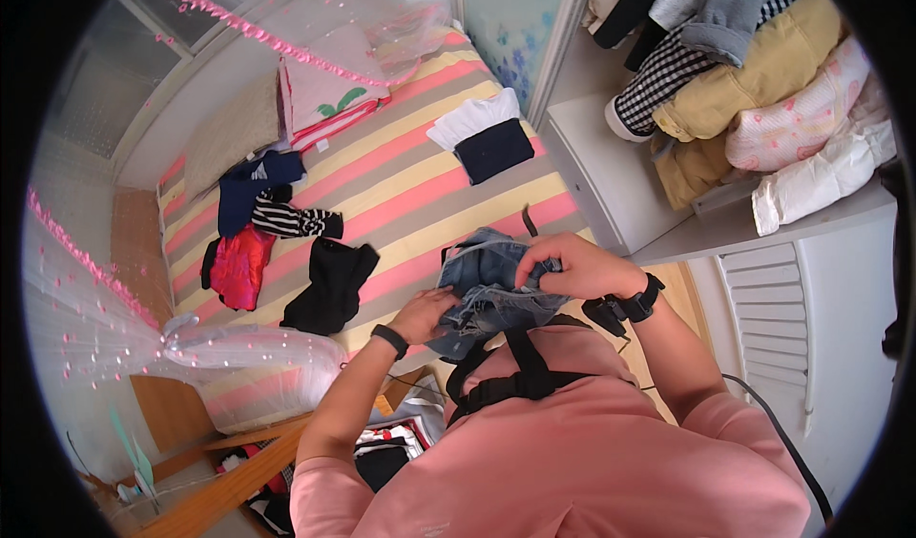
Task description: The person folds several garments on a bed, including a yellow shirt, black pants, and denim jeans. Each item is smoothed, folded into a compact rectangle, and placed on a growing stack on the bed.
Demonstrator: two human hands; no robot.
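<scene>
A blue denim garment (494, 280), bunched up with its opening towards me, is held in front of my chest at the bed's near edge. My left hand (426, 314) grips its left side. The fingers of my right hand (562, 266) are curled on the right part of its edge, the thumb near the cloth. A dark strap-like piece (529, 220) sticks up beside my right hand. Beyond the denim, a folded dark garment (494, 150) lies partly over a white one (472, 117) on the striped bedsheet (401, 202).
Black (333, 284), red (243, 266), striped (290, 216) and navy (243, 191) garments lie on the bed's left. An open wardrobe (608, 173) with hanging clothes (758, 87) stands right. A pink-trimmed net (250, 352) hangs left; a wooden rail (236, 481) is lower left.
</scene>
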